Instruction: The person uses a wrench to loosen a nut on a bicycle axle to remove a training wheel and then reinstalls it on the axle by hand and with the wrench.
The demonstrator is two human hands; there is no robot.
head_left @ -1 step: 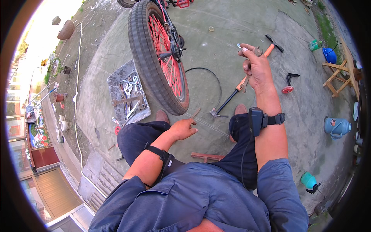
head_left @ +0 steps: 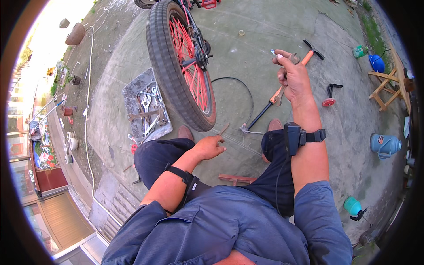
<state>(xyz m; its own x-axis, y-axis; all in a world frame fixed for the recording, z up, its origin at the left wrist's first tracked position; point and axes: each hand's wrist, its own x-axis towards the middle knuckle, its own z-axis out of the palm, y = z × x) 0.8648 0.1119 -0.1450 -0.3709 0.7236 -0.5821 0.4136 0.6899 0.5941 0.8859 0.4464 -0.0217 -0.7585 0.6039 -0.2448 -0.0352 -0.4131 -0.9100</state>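
My right hand is raised, its fingers curled round a wrench; one jaw of the wrench shows beyond the thumb side. A small shiny bit shows at the fingertips; whether they pinch it I cannot tell. Low between my knees, my left hand hangs with thumb and forefinger apart. A thin brownish piece shows just past its fingertips, apparently on the ground. In front stands a bicycle wheel with a knobbly black tyre and red spokes. Behind my right hand lies an orange and black pump.
A grey tray of wrenches and a hammer lies left of the wheel. A black hose curves over the concrete. To the right are a red-and-black part, a blue jug, a green bottle and a wooden stand.
The red spokes sit at a slightly different angle, so the wheel has turned a little. Both hands stay in the same place.
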